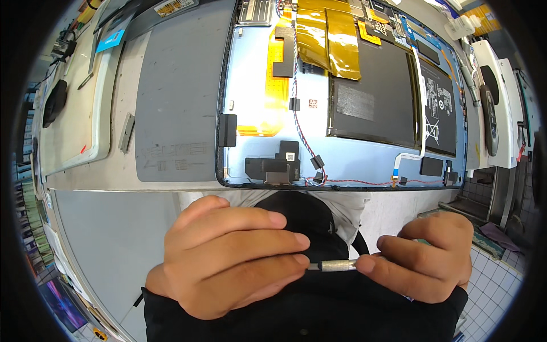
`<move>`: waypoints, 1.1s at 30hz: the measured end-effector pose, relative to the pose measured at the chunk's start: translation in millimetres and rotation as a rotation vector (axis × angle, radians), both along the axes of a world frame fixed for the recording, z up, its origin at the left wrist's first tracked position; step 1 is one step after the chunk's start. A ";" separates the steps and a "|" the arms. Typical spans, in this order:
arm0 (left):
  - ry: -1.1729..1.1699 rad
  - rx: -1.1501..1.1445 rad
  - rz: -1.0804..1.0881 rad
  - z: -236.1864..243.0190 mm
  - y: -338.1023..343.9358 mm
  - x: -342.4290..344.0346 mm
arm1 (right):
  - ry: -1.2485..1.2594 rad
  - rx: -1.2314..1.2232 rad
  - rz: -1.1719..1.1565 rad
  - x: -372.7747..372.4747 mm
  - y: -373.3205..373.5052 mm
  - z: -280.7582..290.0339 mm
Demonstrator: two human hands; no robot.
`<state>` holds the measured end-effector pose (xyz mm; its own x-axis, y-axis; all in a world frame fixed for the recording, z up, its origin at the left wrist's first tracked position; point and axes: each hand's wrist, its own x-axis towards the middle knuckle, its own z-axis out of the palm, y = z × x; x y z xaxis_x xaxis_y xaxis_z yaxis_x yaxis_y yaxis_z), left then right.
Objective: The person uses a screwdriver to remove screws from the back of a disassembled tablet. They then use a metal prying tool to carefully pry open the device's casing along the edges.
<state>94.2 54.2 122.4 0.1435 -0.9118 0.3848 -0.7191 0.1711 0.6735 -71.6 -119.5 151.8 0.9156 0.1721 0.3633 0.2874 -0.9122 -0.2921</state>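
Left hand (233,259) and right hand (430,259) grip a slim metal tool (337,265), both ends hidden.

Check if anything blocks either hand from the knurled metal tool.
Nothing visible does. The right hand has its fingertips at the right end of the knurled metal tool; the left hand has its fingertips at the thinner left end.

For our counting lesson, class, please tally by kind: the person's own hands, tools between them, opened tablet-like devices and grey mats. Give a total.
Left hand and right hand: 2
Knurled metal-handled tool: 1
Opened tablet-like device: 1
Grey mat: 1
Total: 5
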 end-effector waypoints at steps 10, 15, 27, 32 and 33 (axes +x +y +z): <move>-0.006 -0.048 0.264 -2.8 28.7 27.1 | -0.091 0.000 -0.246 -6.9 -4.9 -7.3; 0.002 -0.153 0.480 -8.1 29.6 32.9 | 0.097 -0.137 -0.280 12.0 3.2 1.3; 0.035 -0.141 0.406 -15.1 21.2 28.4 | 0.072 -0.185 -0.161 33.0 -1.4 -9.9; 0.059 -0.155 0.412 -16.1 20.6 27.6 | 0.131 0.019 -0.236 33.5 -0.1 -11.0; 0.064 -0.159 0.414 -16.4 21.1 27.2 | 0.156 0.082 -0.244 35.5 -1.1 -10.2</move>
<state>121.4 75.3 106.0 0.5123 -0.7025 0.4940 -0.7062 -0.0173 0.7078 -36.1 -120.6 141.6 0.9723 -0.0844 0.2182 0.0079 -0.9203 -0.3911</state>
